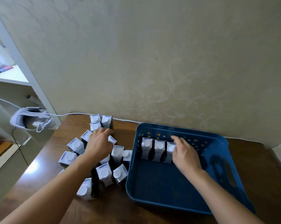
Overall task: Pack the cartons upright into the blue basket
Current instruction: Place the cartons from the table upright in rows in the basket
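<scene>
Here, packing under way: right hand point(185, 155) closed around the third upright carton point(170, 151) in the blue basket point(172, 189), best pressed flush against its two neighbours; left hand point(99, 145) spread, grip unclear, over loose cartons point(104, 173) standing on the table point(44, 160).

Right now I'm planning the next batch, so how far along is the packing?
Early. Done: three cartons stand upright in a row at the far end of the basket. In hand: the right hand rests on the third carton, and the left hand reaches into the table cluster. Left: over a dozen cartons there, and most of the basket floor is bare.
</scene>
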